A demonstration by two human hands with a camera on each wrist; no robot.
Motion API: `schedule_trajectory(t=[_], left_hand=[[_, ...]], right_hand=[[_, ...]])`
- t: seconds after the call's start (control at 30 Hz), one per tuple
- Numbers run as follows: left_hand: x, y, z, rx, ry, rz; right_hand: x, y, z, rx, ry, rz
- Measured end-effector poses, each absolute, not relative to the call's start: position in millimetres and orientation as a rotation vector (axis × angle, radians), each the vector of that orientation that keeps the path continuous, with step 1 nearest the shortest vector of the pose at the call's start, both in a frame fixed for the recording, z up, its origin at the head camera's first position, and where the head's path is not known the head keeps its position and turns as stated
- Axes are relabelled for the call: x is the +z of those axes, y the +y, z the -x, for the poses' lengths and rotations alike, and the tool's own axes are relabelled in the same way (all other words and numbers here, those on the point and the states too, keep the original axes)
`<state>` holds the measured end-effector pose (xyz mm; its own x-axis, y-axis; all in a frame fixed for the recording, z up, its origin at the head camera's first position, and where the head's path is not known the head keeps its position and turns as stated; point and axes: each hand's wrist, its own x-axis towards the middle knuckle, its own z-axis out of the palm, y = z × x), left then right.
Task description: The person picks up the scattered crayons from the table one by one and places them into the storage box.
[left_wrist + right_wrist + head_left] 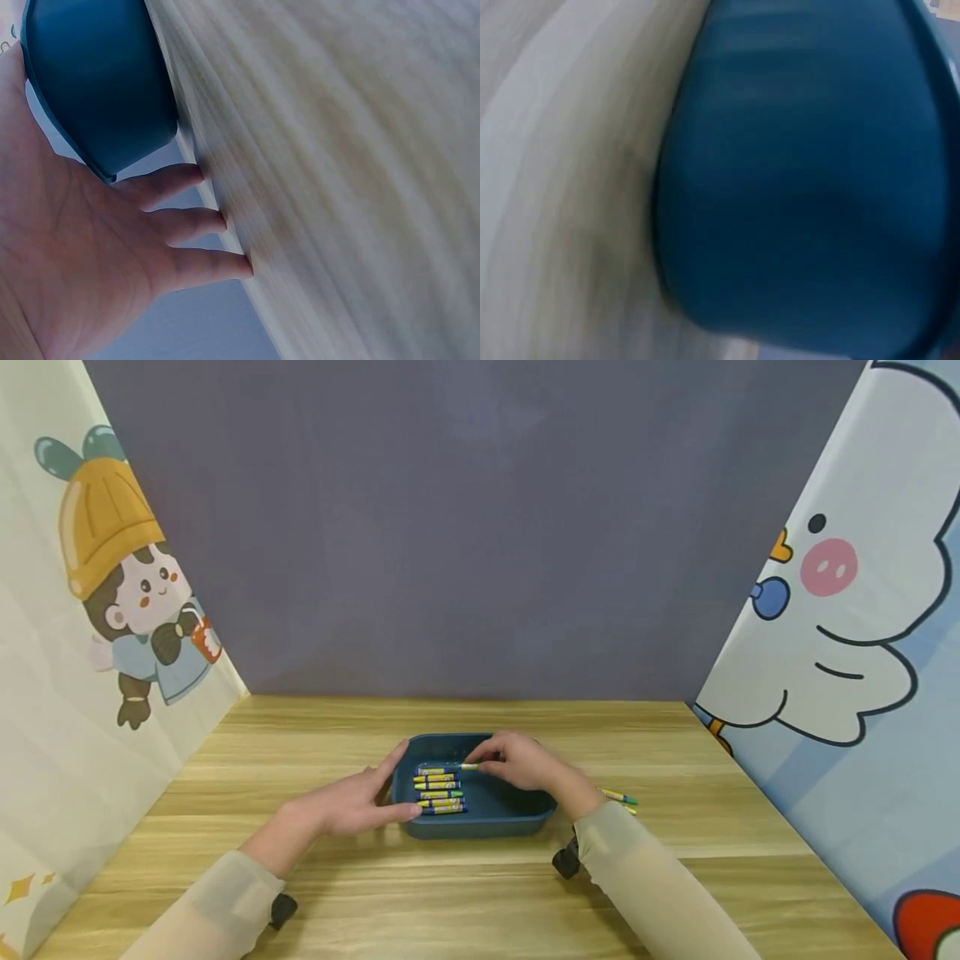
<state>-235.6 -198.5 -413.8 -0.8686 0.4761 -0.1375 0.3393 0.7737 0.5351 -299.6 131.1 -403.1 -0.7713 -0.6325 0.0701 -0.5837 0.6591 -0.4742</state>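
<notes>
Fingers of your left hand [352,802] are spread, nearly straight, bracing the tray's left end; those of your right hand [521,764] are closed in a pinch on one crayon. Beneath everything runs the wooden table [450,897]. On it sits the blue tray [480,829], between your hands. Inside, along its left side, a row of crayons [438,786] lies side by side. Loose crayons [621,796] lie right of the tray, partly behind your right forearm. Smallest is the pinched crayon [470,767], over the tray, near the row's far end.
</notes>
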Motion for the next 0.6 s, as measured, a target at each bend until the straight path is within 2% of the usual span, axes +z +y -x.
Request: schedule_trajectory(t=[0.27, 0.6], left_hand=[[-415.1, -198.7, 236.2, 0.726, 2.7, -0.615], [-414.9, -198.7, 235.9, 0.753, 2.69, -0.653]], right_hand=[[-415.8, 118.5, 303.1, -0.755, 2.747, 1.052], [-410.6, 98.0, 305.1, -0.725, 2.704, 1.065]])
